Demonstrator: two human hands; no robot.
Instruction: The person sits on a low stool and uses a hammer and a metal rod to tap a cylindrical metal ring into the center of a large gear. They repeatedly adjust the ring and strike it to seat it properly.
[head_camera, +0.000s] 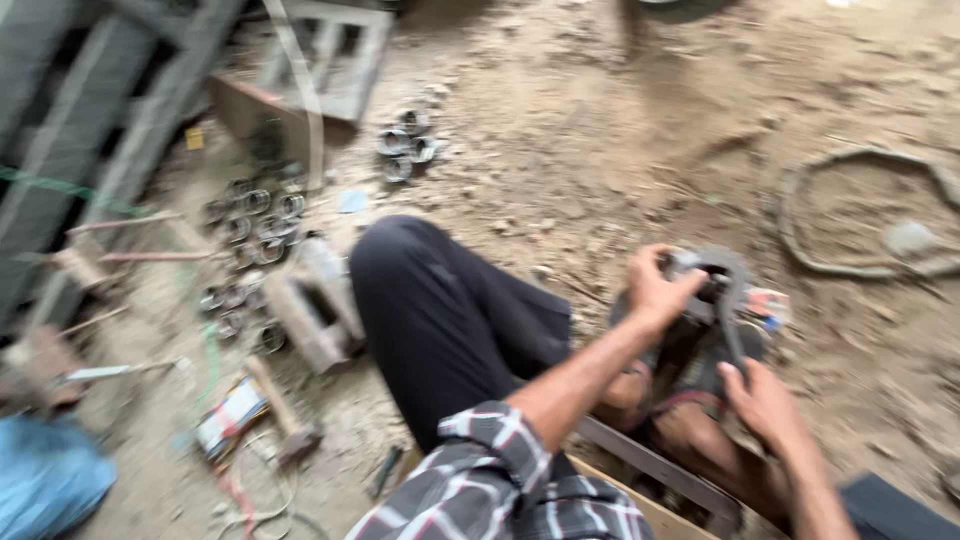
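While the person sat on the dirt floor (600, 130), the left hand (655, 290) gripped the far end of a curved metal strip (728, 290) and the right hand (765, 400) pinched its near end, above the sandalled feet (690, 385). Risk: the sprung strip might slip free, striking a foot.

light: soft, even daylight | shadows: faint | blur: heavy motion smear (worst at left edge) | glare: none

Motion-blurred metal rings (255, 215), hammer (280, 410)
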